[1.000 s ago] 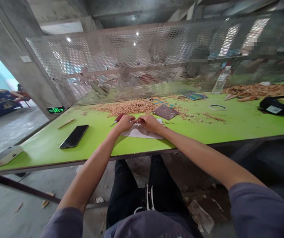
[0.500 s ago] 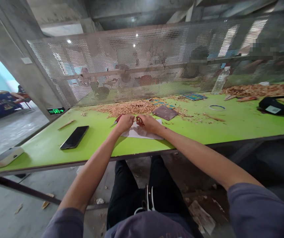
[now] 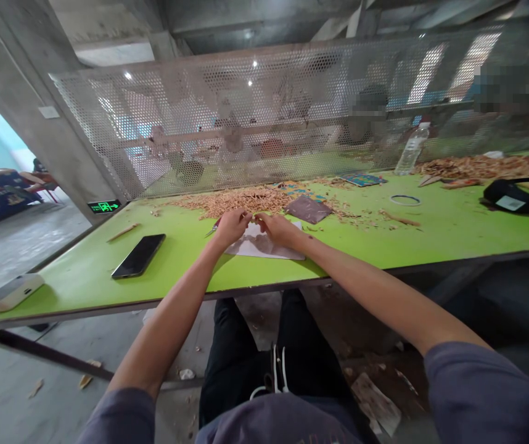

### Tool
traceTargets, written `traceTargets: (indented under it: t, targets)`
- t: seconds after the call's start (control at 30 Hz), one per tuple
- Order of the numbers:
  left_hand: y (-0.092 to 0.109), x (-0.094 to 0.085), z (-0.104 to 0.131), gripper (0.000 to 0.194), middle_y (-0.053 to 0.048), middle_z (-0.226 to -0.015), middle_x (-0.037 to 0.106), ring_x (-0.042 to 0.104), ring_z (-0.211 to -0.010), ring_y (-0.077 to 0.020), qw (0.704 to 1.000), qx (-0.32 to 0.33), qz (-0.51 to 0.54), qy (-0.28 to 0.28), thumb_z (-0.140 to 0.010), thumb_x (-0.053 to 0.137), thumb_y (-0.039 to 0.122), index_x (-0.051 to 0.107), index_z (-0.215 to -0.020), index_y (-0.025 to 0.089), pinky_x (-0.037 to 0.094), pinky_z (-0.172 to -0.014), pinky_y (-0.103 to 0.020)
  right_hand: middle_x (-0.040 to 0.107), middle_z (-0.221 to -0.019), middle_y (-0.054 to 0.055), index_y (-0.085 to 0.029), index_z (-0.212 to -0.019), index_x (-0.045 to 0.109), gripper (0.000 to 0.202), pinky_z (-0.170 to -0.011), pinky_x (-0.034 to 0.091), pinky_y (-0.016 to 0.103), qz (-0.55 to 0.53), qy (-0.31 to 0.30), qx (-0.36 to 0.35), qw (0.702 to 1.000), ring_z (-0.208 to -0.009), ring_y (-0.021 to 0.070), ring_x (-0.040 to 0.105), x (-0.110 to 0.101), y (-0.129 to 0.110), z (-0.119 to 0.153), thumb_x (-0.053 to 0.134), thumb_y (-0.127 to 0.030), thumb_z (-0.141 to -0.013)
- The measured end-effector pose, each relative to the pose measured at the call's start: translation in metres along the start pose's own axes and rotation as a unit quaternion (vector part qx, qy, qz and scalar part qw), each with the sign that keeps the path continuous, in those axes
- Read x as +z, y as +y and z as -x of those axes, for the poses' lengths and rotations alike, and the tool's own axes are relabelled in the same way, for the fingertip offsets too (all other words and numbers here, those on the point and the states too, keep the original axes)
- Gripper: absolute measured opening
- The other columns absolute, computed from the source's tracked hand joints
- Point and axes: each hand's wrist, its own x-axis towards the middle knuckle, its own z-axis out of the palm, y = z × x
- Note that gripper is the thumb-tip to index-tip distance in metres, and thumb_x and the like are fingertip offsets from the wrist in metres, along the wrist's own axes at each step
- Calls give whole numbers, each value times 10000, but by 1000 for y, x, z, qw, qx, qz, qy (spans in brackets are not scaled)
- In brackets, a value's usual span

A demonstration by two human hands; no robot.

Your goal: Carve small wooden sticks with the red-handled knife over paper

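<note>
Above a white sheet on the green table, my left hand and my right hand meet almost fingertip to fingertip. Both have curled, pinching fingers. A tiny pale bit shows between them, too small to name. Greyish shading, perhaps dust or shadow, covers part of the sheet. Just left of my left hand lies a pointed metal tool with a red handle, mostly hidden by that hand. A brown sheet rests on the table beyond my right hand.
Wood shavings are heaped along the perforated metal screen. A phone, a wood stick and a white box are to the left. Rightward are a ring, a carved stick, a bottle and a black object.
My hands have lifted slightly and shifted a little, so more of the white sheet shows between them. The things on the table stay where they were.
</note>
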Motion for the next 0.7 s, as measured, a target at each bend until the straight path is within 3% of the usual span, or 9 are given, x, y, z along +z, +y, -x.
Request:
traceTargets:
  t: [0.27,0.43,0.57,0.7]
  targets:
    - [3,-3,0,314,-52,-775,740,655,-744,-194,1000,11,14,0,-988,470,283,653,-750,194,473,-760,-295,745,-1094,141,-121,-1424,470,477,-757,403,299,0,38,6,999,-886,239,653,5,3,-1,487,-151,-949]
    - [3,-3,-1,301,-54,-763,739,651,-740,-200,1000,0,20,9,-974,466,253,644,-738,192,470,-753,-306,751,-1012,115,-124,-1421,498,484,-745,392,288,-16,44,3,999,-839,226,636,-1,2,0,485,-151,-938]
    - [4,-5,-1,322,-64,-765,746,652,-733,-205,1000,-17,9,15,-975,460,264,636,-713,199,477,-741,-309,749,-956,94,-149,-1345,587,380,-725,383,278,-35,61,14,997,-790,208,626,-4,5,0,436,-248,-1011]
    - [3,-5,-2,327,-69,-770,746,658,-754,-214,1000,-19,-7,20,-963,459,248,643,-696,200,487,-763,-314,746,-1040,86,-162,-1164,694,364,-783,401,274,-77,68,-14,995,-882,203,635,-4,7,-3,388,-318,-1043]
